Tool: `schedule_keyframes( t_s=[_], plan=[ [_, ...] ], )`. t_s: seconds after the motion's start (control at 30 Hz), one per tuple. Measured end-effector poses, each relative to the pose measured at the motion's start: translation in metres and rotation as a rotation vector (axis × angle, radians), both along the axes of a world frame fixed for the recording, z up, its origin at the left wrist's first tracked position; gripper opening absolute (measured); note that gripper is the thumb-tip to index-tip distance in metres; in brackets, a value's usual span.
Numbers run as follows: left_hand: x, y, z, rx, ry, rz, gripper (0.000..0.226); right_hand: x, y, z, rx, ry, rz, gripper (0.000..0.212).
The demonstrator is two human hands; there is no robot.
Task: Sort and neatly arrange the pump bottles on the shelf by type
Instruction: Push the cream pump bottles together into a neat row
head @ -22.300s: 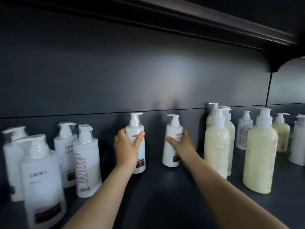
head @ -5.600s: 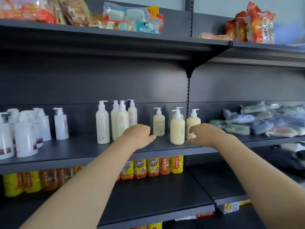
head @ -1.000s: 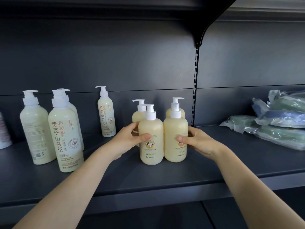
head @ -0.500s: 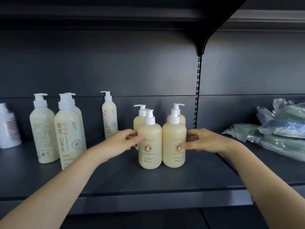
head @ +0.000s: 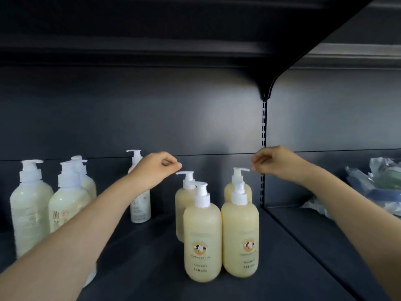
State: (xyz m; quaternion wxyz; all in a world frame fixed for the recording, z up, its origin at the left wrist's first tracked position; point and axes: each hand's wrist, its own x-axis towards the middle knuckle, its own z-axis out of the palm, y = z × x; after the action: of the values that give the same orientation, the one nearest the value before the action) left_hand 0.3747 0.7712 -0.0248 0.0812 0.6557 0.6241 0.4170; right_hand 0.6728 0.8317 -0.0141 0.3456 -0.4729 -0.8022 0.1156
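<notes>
Four yellow pump bottles stand in a tight two-by-two cluster on the dark shelf (head: 138,276): front left (head: 202,242), front right (head: 239,237), back left (head: 182,205), back right (head: 237,191). My left hand (head: 156,170) hovers with curled fingers just above the back left bottle's white nozzle (head: 184,173), a small gap between them. My right hand (head: 273,164) has its thumb and forefinger pinched at the tip of the back right bottle's nozzle (head: 242,169). Both front bottles show their cow labels.
Tall pale bottles (head: 30,205) (head: 67,209) stand at the left, and a slimmer one (head: 140,205) is partly hidden by my left arm. A slotted upright (head: 263,148) divides the bays. Plastic-wrapped packs (head: 377,183) lie at the right.
Both hands have risen from the sides of the front yellow bottles to the pump nozzles of the two back bottles. The view has moved closer and lower.
</notes>
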Motion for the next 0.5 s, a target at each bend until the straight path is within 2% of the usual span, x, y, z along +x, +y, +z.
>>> schedule_keyframes(
  t_s=[0.1,0.17,0.33,0.5],
  plan=[
    [0.003,0.031,-0.003,-0.05,-0.018,-0.08,0.031,-0.015,0.026,0.0,-0.087,0.001,0.02,0.038],
    [0.004,0.046,-0.009,-0.097,-0.047,-0.148,0.031,-0.022,0.039,-0.003,-0.169,0.03,0.049,0.042],
    [0.008,0.066,-0.014,-0.153,-0.118,-0.329,0.016,-0.029,0.058,-0.014,-0.362,0.098,0.116,0.018],
    [0.012,0.084,-0.013,-0.103,-0.1,-0.361,0.014,-0.037,0.071,-0.015,-0.311,0.135,0.133,0.014]
  ],
)
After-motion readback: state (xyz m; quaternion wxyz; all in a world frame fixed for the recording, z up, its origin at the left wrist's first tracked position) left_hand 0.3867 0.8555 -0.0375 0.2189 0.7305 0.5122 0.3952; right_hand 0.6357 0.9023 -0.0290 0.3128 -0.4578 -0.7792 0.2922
